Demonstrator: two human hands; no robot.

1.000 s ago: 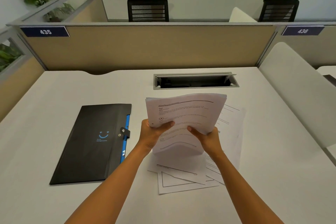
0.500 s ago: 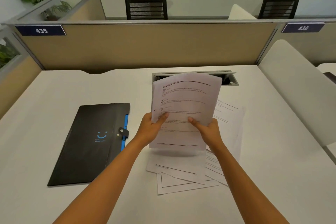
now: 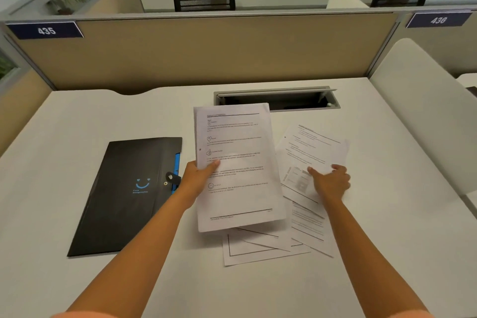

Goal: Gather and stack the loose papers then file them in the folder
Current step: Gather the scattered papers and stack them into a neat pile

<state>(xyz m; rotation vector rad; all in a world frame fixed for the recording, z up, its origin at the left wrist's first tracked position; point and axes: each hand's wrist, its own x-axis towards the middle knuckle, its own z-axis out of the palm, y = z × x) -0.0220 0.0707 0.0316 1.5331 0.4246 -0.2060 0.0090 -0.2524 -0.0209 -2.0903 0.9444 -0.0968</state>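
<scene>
Left hand pinches the left edge of a thin stack of printed sheets, thumb on top, the stack lifted and tilted over the tabletop. Right hand lies palm down, fingers spread, on a loose sheet to its own side; no grip visible, just pressing flat. More loose papers fan out below and between the hands, white, overlapping at angles, some with ruled lines and a triangle outline. Left of the left hand: matte black folder, flat, rectangular, closed by a snap tab, blue smiley print, blue edge showing. Beyond the hands, a grey metal cable slot recessed in the smooth white surface.
</scene>
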